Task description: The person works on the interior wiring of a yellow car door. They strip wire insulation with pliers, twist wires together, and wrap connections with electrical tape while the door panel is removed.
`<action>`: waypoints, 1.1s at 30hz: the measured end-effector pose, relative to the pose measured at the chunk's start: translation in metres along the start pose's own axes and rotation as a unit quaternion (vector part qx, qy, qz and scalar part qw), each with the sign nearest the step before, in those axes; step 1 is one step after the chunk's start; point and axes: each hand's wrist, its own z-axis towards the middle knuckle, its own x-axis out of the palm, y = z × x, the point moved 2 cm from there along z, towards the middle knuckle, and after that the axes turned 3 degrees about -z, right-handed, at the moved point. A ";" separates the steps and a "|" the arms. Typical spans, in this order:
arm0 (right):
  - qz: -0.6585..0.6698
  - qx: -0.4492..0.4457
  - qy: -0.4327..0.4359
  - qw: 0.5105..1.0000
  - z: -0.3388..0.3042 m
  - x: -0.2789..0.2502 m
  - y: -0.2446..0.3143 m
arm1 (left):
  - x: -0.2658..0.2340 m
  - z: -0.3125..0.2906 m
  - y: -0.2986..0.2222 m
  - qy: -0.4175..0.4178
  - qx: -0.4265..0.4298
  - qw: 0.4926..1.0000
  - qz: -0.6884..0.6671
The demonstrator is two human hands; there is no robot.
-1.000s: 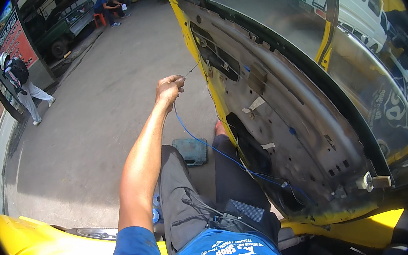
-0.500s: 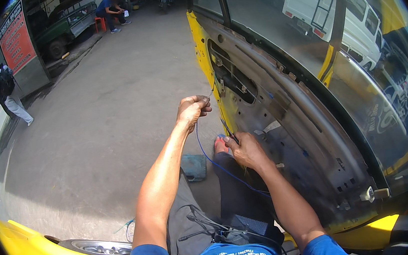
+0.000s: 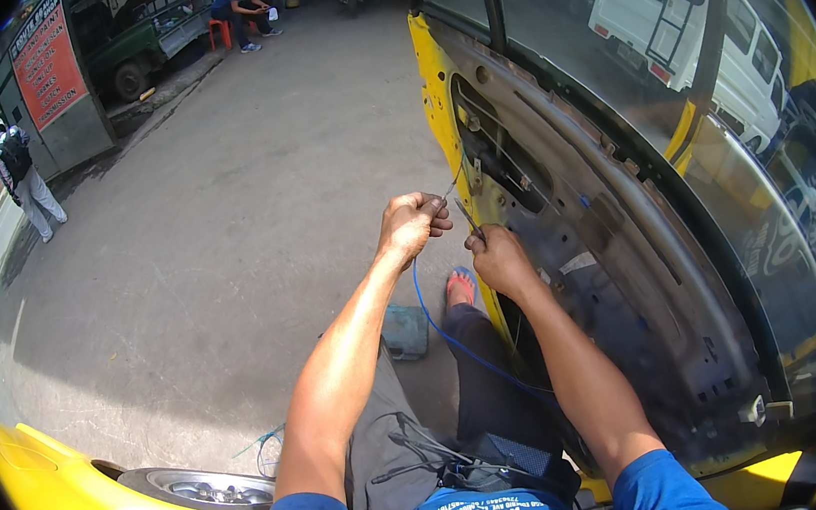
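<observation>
A thin wire (image 3: pixel 450 189) is pinched in the closed fingers of my left hand (image 3: pixel 414 222), beside the yellow edge of the car door. It runs up toward the opening in the stripped door panel (image 3: pixel 620 261). From below the same hand a blue wire (image 3: pixel 458 343) hangs in a curve across my leg. My right hand (image 3: pixel 501 256) is closed around a slim dark hand tool (image 3: pixel 468 220), whose tip points up toward the wire. The tool's exact kind is unclear. Its tip is close to my left fingertips; whether it touches the wire cannot be seen.
A yellow car body with a headlight (image 3: pixel 215 490) stands at lower left. A dark teal flat object (image 3: pixel 405 332) lies on the ground by my foot. Loose cables (image 3: pixel 431 454) lie across my lap. Farther off are a seated person (image 3: pixel 243 14), a walking person (image 3: pixel 23 173) and a red sign (image 3: pixel 47 64).
My right hand has risen with the tool, bringing its tip near my left fingertips. My left hand keeps its pinch on the wire. The whole view has shifted slightly.
</observation>
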 end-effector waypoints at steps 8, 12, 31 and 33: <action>-0.023 -0.023 0.012 0.999 0.005 0.007 0.003 | -0.002 -0.003 -0.003 0.000 0.009 0.999 0.051; -0.021 -0.063 -0.032 0.997 0.010 0.012 -0.003 | 0.000 -0.002 -0.005 -0.010 0.022 0.996 0.091; -0.034 -0.073 -0.061 0.995 0.011 0.014 -0.033 | 0.009 0.041 -0.027 0.084 -0.082 0.988 0.097; 0.084 -0.025 -0.052 0.995 0.017 0.009 -0.035 | 0.005 0.041 -0.020 0.089 -0.100 0.990 0.035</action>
